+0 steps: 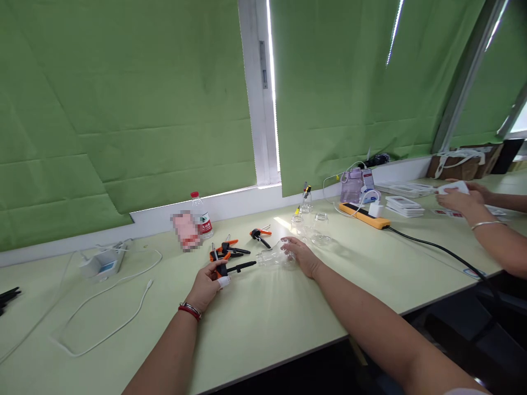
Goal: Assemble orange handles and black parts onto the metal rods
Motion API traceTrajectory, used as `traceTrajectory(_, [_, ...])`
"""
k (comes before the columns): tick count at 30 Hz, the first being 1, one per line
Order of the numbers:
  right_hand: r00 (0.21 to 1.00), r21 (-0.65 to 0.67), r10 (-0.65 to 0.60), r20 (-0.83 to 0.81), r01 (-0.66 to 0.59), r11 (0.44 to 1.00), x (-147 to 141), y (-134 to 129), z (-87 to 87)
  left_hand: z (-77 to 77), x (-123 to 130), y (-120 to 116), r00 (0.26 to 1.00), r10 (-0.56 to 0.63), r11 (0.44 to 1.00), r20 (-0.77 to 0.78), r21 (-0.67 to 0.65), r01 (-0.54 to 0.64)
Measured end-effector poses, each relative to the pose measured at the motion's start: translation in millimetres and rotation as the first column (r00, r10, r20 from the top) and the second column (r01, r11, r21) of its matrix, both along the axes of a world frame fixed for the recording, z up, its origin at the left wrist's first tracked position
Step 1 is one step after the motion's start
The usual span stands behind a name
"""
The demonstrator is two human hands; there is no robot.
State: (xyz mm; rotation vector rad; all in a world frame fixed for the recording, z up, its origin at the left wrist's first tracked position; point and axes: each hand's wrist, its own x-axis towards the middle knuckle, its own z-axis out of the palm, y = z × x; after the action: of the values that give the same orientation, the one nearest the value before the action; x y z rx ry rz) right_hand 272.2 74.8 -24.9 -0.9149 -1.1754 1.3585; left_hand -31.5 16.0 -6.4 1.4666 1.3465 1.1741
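My left hand point(209, 282), with a white wrap on one finger, is closed on an orange-and-black trigger-like head point(222, 270). Its black stem point(242, 266) points right, at the mouth of a clear bottle point(269, 257). That bottle lies on its side, neck to the left, with my right hand point(300, 255) gripping its base end. Similar orange-and-black heads point(229, 245) lie just beyond my left hand, and another one point(260, 237) lies farther right. Past my right hand are clear jar-like vessels point(321, 225).
A red-capped water bottle point(205, 222) stands beside a blurred pink item point(187, 230). White cables point(119, 280) and a power strip point(113, 260) lie left. An orange power strip point(364, 215), a purple bottle point(351, 186) and white stacks point(404, 207) are right, near another person's hands point(461, 200).
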Motion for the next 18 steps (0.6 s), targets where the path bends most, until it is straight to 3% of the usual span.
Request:
traceTrajectory(9, [0.99,0.024,0.139,0.013,-0.139,0.99,-25,-19,3.1,-1.7,12,-1,0.997,-0.082,0.997,-0.003,0.001,0.082])
traceTrajectory(18, [0.985,0.043,0.169,0.029,-0.17,0.985,-36,-25,1.9,-3.6,26,-3,0.981,-0.194,0.981,0.019,0.019,0.194])
